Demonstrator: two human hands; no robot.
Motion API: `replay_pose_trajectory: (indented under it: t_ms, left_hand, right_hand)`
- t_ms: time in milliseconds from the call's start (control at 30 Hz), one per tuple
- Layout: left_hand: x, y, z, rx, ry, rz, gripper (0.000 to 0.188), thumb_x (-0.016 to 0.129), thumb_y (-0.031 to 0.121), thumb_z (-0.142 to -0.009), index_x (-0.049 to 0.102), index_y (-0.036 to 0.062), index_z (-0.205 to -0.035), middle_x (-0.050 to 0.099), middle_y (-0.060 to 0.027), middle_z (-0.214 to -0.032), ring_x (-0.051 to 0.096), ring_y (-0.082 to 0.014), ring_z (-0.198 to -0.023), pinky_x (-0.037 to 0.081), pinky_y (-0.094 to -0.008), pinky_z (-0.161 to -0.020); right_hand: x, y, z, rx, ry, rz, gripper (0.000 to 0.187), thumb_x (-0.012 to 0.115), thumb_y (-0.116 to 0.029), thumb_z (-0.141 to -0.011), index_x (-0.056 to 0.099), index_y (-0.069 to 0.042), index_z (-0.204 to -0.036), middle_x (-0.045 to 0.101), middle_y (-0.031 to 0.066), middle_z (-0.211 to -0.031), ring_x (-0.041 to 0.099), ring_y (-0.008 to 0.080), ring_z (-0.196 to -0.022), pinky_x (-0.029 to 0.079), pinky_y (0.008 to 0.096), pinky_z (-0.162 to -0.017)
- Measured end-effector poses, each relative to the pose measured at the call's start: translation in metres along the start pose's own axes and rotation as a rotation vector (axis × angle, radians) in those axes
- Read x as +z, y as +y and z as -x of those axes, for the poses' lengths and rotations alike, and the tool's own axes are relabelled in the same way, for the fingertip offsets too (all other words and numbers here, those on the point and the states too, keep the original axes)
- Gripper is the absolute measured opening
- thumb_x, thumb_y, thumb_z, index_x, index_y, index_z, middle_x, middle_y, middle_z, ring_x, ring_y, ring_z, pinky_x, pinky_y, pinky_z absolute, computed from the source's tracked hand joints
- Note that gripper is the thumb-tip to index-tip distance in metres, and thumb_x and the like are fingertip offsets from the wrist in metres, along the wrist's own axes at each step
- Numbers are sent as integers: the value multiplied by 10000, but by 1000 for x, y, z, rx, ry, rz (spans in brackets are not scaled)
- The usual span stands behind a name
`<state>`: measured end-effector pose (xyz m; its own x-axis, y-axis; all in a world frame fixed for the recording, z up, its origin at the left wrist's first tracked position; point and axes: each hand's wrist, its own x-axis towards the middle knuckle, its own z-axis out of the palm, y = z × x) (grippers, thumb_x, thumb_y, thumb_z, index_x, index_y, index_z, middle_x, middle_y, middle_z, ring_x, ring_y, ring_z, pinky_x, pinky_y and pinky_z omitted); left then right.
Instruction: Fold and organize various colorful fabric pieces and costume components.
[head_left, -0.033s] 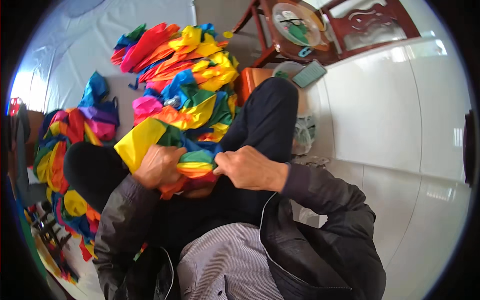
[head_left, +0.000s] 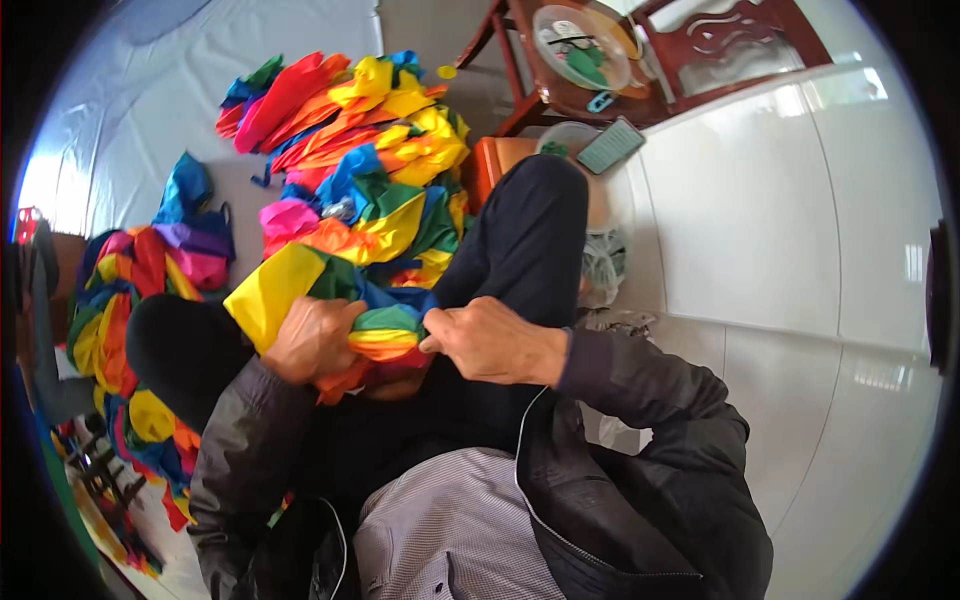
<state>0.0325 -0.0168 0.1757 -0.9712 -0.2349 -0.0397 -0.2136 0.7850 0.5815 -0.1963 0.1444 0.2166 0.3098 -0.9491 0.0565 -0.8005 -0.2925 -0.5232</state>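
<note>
Across my lap lies a rainbow-striped piece of fabric (head_left: 390, 337), bunched between my two hands. My left hand (head_left: 313, 338) is closed around its left part, and a yellow and green section spreads out above that hand. With thumb and fingers pinched together, my right hand (head_left: 495, 340) grips the fabric's right edge. The stretch between the hands shows green, yellow, orange and red bands and looks pulled taut. Both fists hide the gripped parts of the cloth. Just beyond my hands lies a large heap of multicoloured fabric (head_left: 350, 215).
Another colourful fabric pile (head_left: 115, 320) lies at the left, past my knee. At the upper right stand a wooden chair (head_left: 740, 50) and a clear plastic bowl (head_left: 581, 48). A phone (head_left: 611, 146) lies near an orange box (head_left: 488, 170), and a plastic bag (head_left: 603, 265) sits beside my right leg.
</note>
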Motion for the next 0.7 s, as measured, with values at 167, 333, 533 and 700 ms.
replay_pose_trajectory:
  t_ms: [167, 333, 533, 700]
  left_hand:
    - [8, -3, 0, -37, -10, -107, 303, 750, 199, -674, 649, 69, -929, 657, -147, -777, 664, -396, -729, 518, -495, -643]
    - [9, -1, -5, -1, -7, -165, 300, 750, 197, -688, 657, 68, -942, 655, -144, -781, 662, -388, -716, 516, -491, -637]
    - [5, -3, -7, -24, -2, -118, 331, 745, 179, -684, 676, 37, -975, 673, -155, -809, 678, -385, -745, 531, -478, -656]
    - [2, -3, -4, -46, 5, -58, 380, 749, 158, -661, 686, 4, -1002, 693, -177, -851, 692, -386, -775, 544, -469, -672]
  right_hand:
    - [-13, -16, -2, 633, -205, -835, 356, 534, -306, -1067, 491, -35, -840, 500, 60, -572, 549, 214, -448, 483, 378, -436]
    - [-8, -16, 5, 863, -295, -1177, 387, 507, -339, -1084, 496, -30, -851, 487, 36, -570, 538, 196, -438, 489, 372, -423]
    - [14, 1, 11, 625, -163, -959, 380, 536, -346, -1067, 496, -30, -859, 499, 51, -570, 563, 218, -467, 504, 367, -460]
    - [4, 10, 7, 41, 64, -166, 332, 633, -278, -992, 487, -25, -834, 563, 140, -604, 626, 313, -572, 519, 374, -565]
